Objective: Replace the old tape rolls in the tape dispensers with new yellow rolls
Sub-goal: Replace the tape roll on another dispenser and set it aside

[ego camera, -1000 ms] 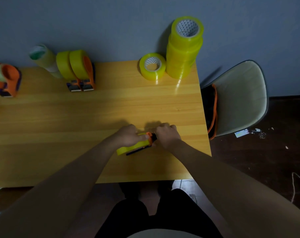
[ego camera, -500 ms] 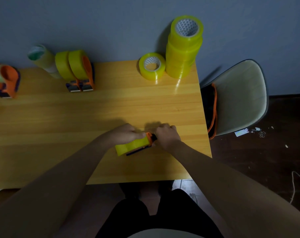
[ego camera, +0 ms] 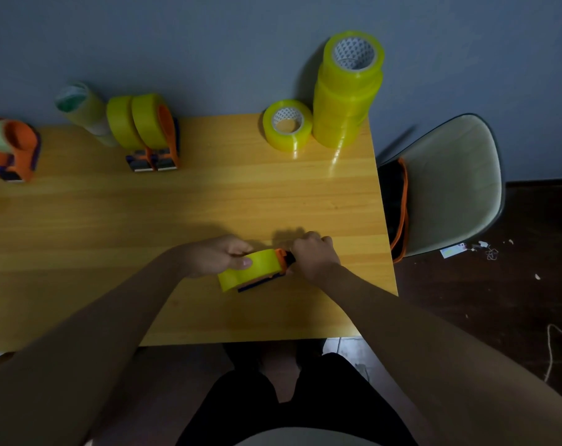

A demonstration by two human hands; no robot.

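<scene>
Looking down from the head camera, we see a tape dispenser [ego camera: 257,272] with a yellow roll [ego camera: 247,268] held low over the near right part of a wooden table [ego camera: 208,204]. Since half a second ago the left hand [ego camera: 215,257] has shifted: its thumb now lies plainly on top of the roll, and more of the roll's yellow face shows. The right hand [ego camera: 313,254] has kept its place.

The dispenser's long axis runs from lower left to upper right, with the roll at the left end and the orange-and-black end pointing toward the right hand. The left hand's fingers curl round the roll. The right hand's fingers are curled over the dispenser's right end, gripping it; that end is mostly hidden beneath them.

At the far edge stand a stack of yellow rolls [ego camera: 347,98] with a single yellow roll [ego camera: 287,125] just beside it, and further left two loaded dispensers [ego camera: 150,133] side by side. A pale roll [ego camera: 80,107] behind them is blurred. Another dispenser [ego camera: 12,149] is cut off by the left edge. A chair [ego camera: 450,181] stands right of the table.
</scene>
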